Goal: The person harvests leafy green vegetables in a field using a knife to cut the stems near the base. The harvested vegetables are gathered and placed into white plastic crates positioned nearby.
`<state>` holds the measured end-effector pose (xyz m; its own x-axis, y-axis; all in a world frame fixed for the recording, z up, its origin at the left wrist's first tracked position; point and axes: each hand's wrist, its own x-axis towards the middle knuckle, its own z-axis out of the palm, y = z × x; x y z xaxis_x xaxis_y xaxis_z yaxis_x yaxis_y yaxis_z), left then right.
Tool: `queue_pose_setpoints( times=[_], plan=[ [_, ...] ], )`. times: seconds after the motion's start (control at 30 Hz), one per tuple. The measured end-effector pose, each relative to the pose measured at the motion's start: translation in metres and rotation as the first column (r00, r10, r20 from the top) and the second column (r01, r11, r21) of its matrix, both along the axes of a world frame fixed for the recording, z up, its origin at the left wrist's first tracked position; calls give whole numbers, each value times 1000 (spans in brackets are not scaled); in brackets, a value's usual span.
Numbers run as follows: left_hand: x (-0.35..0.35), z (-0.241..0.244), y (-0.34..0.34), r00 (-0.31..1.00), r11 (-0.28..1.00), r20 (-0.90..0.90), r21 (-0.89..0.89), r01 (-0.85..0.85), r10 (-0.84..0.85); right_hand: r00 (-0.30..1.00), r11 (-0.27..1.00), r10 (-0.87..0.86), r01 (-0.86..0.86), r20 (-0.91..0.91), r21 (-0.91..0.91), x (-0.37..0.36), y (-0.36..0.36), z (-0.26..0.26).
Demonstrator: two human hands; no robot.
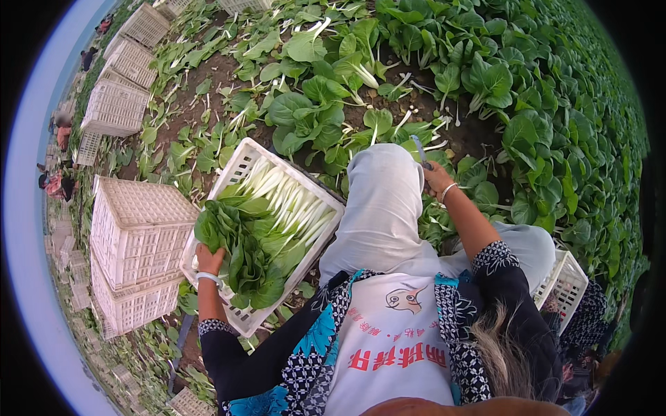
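Observation:
My left hand (209,258) is at the near left side of a white plastic crate (315,190), closed around the leafy ends of some greens (210,226); leaves hide part of its fingers. Inside the crate, bok choy lies in rows, with pale stalks (289,200) towards the far right side and dark leaves (255,265) towards me. To the right of my raised knee, my right hand (437,179) grips the dark handle of a small harvesting knife (418,147). Its narrow, hooked blade points away from me, above cut leaves on the soil.
Stacked white crates (140,249) stand close on the left, with more crates (117,106) further along. Uncut bok choy (551,130) grows densely on the right. Loose plants (307,117) litter the soil ahead. Another crate (564,286) sits behind my right leg. People (57,184) are at the far left.

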<state>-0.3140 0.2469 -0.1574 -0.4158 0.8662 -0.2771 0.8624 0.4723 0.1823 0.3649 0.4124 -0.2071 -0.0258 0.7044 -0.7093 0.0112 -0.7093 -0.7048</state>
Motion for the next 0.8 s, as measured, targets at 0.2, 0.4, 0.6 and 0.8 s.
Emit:
queue_pose_setpoints(
  times=[0.2,0.4,0.6,0.8],
  plan=[
    [126,124,115,952,898,-156,322,300,-262,983,972,37,-78,182,220,-10,49,-58],
    [345,65,286,704,738,223,191,647,-675,967,962,122,-171,223,213,-10,90,-110],
    [463,-77,418,480,494,-129,-318,809,-868,934,938,276,-313,226,146,-25,141,-107],
    [498,-157,492,677,639,-231,-627,446,-699,854,879,280,-412,438,242,-12,180,-149]
  ],
)
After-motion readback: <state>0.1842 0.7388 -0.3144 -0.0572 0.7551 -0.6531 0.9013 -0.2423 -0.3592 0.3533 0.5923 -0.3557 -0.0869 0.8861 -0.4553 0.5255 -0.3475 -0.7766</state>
